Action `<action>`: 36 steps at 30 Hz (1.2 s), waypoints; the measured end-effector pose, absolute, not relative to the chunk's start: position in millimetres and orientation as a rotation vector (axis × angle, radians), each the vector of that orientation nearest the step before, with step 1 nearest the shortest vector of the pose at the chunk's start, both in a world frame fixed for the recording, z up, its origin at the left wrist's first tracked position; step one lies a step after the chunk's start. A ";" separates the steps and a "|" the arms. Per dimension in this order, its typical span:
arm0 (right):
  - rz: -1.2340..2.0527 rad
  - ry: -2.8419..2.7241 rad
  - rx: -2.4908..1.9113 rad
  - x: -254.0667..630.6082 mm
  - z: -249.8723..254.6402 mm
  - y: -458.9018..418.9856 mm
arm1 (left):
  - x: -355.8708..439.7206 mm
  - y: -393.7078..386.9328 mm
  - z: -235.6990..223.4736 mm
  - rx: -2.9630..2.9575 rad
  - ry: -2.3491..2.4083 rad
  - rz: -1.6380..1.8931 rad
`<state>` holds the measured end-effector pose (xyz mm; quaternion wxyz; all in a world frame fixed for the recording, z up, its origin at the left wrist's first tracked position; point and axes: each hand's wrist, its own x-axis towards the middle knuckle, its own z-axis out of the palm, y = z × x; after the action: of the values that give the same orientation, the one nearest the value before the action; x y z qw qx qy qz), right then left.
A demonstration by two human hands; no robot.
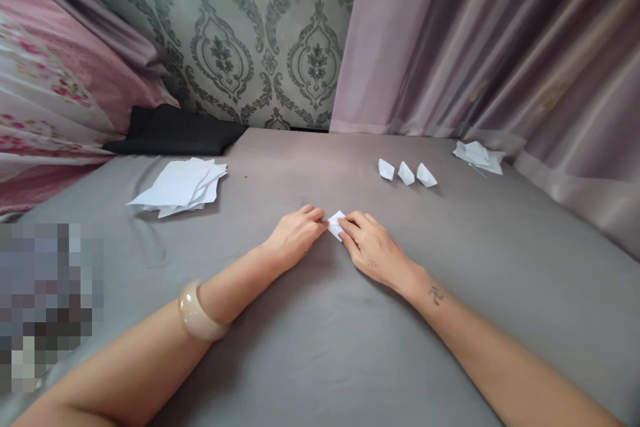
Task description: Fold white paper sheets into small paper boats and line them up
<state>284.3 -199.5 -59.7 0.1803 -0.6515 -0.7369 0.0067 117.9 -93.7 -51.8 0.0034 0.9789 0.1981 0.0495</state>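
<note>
A small folded piece of white paper [335, 221] lies on the grey sheet, between my two hands. My left hand [299, 232] has its fingers closed at the paper's left corner. From the other side, my right hand [373, 245] grips the paper's right part, with the fingertips on its face. Parts of the paper are covered by the fingers. Beyond my right hand, a row of three folded paper pieces [407, 174] stands on the sheet.
A stack of white paper sheets [180, 183] lies at the left, with a black cloth [175, 130] behind it. More paper scraps [479, 156] lie at the far right, near the mauve curtain [430, 40]. A patterned wall [265, 60] closes off the back.
</note>
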 end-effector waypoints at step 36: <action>0.607 -1.841 -1.799 319.8 -52.8 -163.0 | 124.2 -74.1 -68.0 2.357 0.961 0.636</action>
<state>319.8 -163.0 -52.8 0.2458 -0.6595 -0.6747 0.2226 124.2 -74.1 -68.0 0.2561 0.8685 0.3541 0.2341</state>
